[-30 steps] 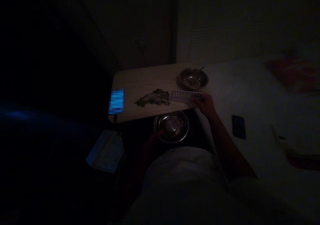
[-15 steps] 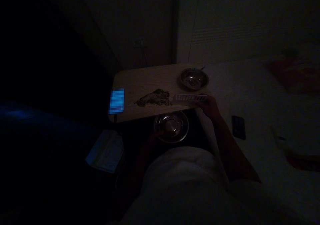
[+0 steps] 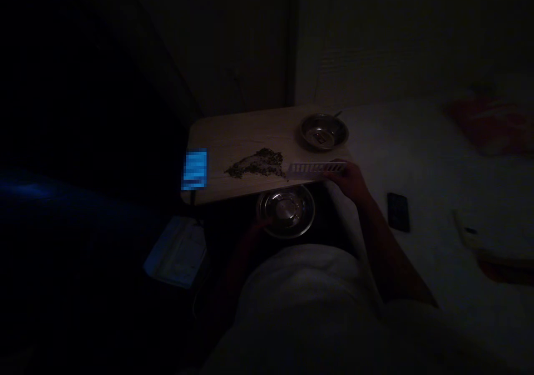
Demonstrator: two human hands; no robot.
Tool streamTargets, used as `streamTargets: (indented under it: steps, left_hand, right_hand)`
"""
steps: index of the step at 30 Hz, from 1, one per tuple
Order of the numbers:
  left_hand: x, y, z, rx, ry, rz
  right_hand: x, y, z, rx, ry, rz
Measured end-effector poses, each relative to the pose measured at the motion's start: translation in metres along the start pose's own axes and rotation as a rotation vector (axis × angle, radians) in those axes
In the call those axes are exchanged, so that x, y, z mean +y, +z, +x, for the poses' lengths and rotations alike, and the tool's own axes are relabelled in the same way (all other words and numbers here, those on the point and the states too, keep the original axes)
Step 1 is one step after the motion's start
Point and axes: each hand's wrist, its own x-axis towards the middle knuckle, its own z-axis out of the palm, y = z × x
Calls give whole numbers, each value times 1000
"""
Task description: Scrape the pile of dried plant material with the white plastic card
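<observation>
My right hand (image 3: pixel 348 179) is closed on the right end of a pale slotted plastic strip (image 3: pixel 306 169), perhaps a tray. The strip lies along the front of a wooden-topped table (image 3: pixel 225 133), its left end beside a loose pile of small dark green bits (image 3: pixel 265 163), too dim to name. Just below the table's front edge is a shiny metal bowl (image 3: pixel 287 212) with a few bits inside. My left hand (image 3: pixel 263 223) grips its left rim, mostly lost in shadow. Behind the strip stands a second metal bowl (image 3: pixel 323 133) with a handle sticking out.
A lit blurred screen (image 3: pixel 194 169) is at the table's left end. To the right, a dark phone (image 3: pixel 398 212) lies on a white surface, with a red bag-like item (image 3: pixel 484 119) farther back. A pale box-like object (image 3: pixel 177 252) sits low at left. The room is very dark.
My right hand has moved slightly right and nearer to me with the slotted strip, which has tilted and drawn away from the pile. The lower bowl and my left hand stay in place.
</observation>
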Motion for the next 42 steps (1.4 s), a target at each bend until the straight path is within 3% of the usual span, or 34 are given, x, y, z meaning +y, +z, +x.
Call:
streamTargets:
  steps: [6,15,42]
  left_hand:
    - [1,0,0,11,17,12]
    - [-2,-1,-1,14,-26,-15]
    - [8,5,-1,-19,27,3]
  right_hand:
    - [-5,-1,-6,-70,1,29]
    - [-3,4,-1,81,-13,7]
    - [-6,11,-4,0,-7,31]
